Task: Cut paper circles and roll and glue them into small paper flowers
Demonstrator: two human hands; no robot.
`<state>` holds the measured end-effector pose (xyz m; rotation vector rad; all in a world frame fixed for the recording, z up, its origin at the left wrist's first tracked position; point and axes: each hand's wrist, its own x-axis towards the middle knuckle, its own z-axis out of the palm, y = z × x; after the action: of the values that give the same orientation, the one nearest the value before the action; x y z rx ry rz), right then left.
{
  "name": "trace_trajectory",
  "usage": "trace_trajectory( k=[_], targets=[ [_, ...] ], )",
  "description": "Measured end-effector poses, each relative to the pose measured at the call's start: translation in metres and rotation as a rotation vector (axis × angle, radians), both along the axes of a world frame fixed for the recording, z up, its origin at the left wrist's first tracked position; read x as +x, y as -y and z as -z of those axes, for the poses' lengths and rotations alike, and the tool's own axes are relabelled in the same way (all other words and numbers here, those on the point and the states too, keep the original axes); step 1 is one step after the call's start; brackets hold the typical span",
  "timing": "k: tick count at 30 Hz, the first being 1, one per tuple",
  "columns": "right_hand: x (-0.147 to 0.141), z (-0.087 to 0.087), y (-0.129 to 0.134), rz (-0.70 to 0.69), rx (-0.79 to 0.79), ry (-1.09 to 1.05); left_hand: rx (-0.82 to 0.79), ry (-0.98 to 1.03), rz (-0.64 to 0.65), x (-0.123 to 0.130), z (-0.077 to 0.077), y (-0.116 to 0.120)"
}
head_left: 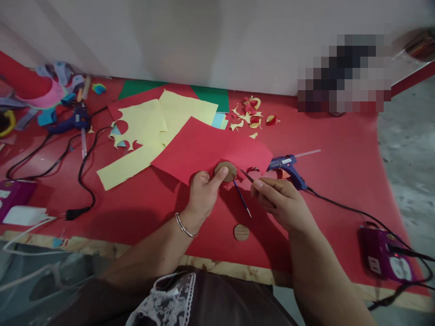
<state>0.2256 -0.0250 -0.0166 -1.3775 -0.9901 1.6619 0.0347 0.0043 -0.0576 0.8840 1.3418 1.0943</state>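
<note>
My left hand (203, 192) grips a sheet of red paper (207, 145). Its thumb presses a round cardboard disc (228, 173) flat against the sheet near the front edge. Just right of the disc, my right hand (280, 199) is closed on a slim dark pointed tool (247, 175). The tip lies beside the paper; the rest is hidden in my fingers, so I cannot tell its kind. Beneath the sheet, a thin blue stick with a pale tip (243, 199) lies on the table. A second cardboard disc (241, 232) rests nearer to me.
Yellow paper sheets (136, 158) with cut-outs and green sheets (142, 89) lie behind. Red and yellow scraps (251, 113) sit at the back. A blue glue gun (287, 166) is right; another glue gun (76, 120) lies left among cables. A purple power box (382, 256) stands front right.
</note>
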Motion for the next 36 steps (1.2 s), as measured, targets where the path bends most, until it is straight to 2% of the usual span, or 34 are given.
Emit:
trace_trajectory(
  k=[4, 8, 15, 20, 24, 32, 36],
  targets=[
    [0.000, -0.002, 0.000, -0.003, 0.002, 0.031, 0.024, -0.138, 0.023, -0.002, -0.005, 0.002],
    [0.001, -0.001, -0.001, -0.017, -0.009, 0.040, 0.032, -0.169, 0.071, -0.003, -0.011, 0.004],
    [0.002, -0.001, 0.000, -0.007, -0.035, 0.000, -0.004, -0.062, 0.166, 0.001, -0.013, 0.007],
    [0.003, -0.003, 0.000, -0.007, -0.027, -0.006, -0.020, -0.055, 0.221, 0.000, -0.009, 0.008],
    [0.004, -0.004, 0.001, -0.007, -0.017, 0.011, -0.045, -0.048, 0.257, -0.002, -0.011, 0.005],
    [0.004, -0.004, 0.001, -0.012, 0.008, 0.050, -0.034, -0.080, 0.247, -0.002, -0.011, 0.004],
    [0.005, -0.003, 0.002, -0.013, 0.009, 0.061, 0.039, -0.118, 0.225, -0.004, -0.014, 0.002]
  ],
)
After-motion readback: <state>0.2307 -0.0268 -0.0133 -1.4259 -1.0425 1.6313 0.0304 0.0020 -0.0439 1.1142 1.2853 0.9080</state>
